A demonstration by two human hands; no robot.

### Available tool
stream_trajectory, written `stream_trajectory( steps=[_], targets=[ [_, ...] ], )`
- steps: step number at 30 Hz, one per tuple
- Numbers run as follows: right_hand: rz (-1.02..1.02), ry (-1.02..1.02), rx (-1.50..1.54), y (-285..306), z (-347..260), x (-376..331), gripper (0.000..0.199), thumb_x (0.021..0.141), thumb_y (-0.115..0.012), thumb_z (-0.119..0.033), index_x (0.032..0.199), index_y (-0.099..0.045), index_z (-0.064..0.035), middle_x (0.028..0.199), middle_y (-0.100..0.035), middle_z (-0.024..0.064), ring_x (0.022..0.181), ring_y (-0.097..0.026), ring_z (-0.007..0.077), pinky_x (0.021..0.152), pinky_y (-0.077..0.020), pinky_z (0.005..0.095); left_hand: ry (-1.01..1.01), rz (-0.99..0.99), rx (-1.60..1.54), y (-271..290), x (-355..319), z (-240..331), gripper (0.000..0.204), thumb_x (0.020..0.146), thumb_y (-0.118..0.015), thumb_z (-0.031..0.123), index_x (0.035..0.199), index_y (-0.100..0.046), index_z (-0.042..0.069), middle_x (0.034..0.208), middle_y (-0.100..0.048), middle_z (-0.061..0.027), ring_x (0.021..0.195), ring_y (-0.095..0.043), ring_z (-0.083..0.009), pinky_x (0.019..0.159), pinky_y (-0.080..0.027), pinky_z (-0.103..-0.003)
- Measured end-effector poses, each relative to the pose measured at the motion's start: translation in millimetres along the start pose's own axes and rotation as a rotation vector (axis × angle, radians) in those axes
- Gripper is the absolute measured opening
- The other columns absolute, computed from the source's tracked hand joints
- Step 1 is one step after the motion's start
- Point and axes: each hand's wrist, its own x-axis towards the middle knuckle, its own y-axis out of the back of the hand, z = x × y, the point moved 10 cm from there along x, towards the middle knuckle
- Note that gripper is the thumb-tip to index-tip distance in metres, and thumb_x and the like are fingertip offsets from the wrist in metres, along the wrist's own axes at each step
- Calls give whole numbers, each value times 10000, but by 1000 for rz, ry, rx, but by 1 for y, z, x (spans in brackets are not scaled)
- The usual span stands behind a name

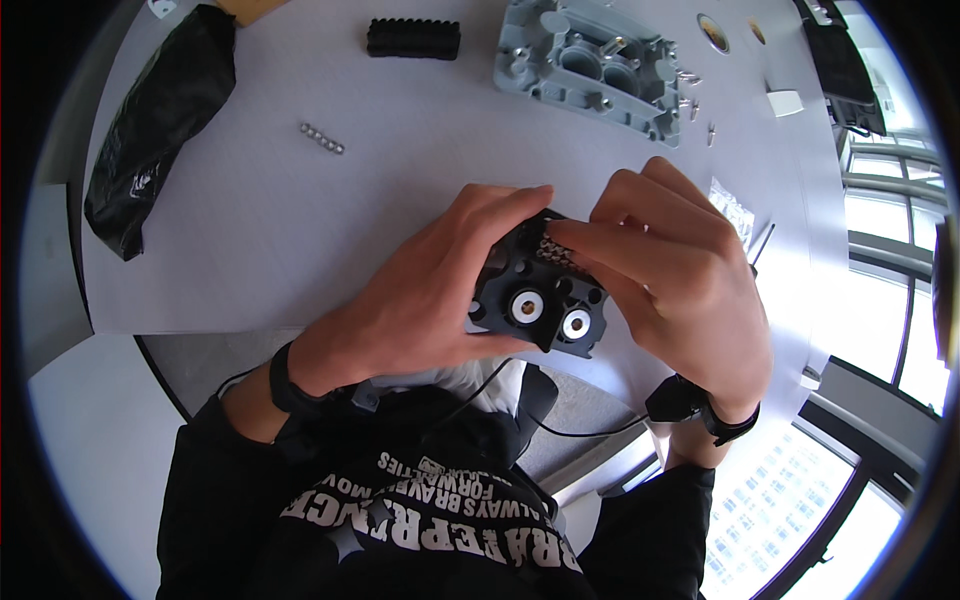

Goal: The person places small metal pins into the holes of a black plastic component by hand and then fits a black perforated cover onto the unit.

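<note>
My left hand [410, 280] is wrapped round a black block-shaped part [545, 318], thumb along its lower edge and fingers over its upper side. Two bright metal rings with brass-coloured centres [527, 307] sit in round seats on its face, among several dark holes. Near the top of the block lies a short silvery metal chain [556, 252]. My right hand [680, 270] reaches over from the right with curled fingers, its index finger and thumb closed at the chain. Part of the chain is hidden under those fingertips.
A grey metal housing with two bores [600, 75] stands at the back, small metal pins [695, 108] beside it. A black ribbed piece [413, 40], a row of silvery beads [322, 138] and a black plastic bag [160, 130] lie left on the pale table [230, 270]. Clear plastic wrap [732, 212] lies right.
</note>
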Motion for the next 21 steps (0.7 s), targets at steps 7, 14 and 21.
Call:
stream_trajectory(
  steps=[7, 14, 21],
  targets=[
    [236, -264, -240, 74, 62, -8, 181, 768, -768, 75, 934, -741, 7, 849, -675, 105, 792, -651, 245, 686, -521, 352, 61, -39, -21, 1, -6, -3, 1118, 699, -938, 156, 1564, -235, 66, 1438, -411, -235, 1243, -531, -409, 996, -526, -459],
    [141, -588, -339, 68, 193, -50, 333, 818, -782, -71, 1145, -749, -20, 1037, -725, 142, 863, -702, 262, 806, -553, 380, 57, -47, 15, 1, -4, 0, 1121, 686, -941, 156, 1563, -247, 71, 1439, -415, -228, 1278, -514, -405, 1042, -504, -459],
    [171, -583, -329, 40, 226, -52, 295, 870, -710, -88, 1156, -735, -17, 1027, -704, 187, 864, -712, 339, 809, -553, 400, 60, -43, 68, 0, -4, -1, 1108, 691, -941, 186, 1561, -263, 70, 1419, -432, -220, 1295, -510, -403, 1076, -480, -464]
  ],
)
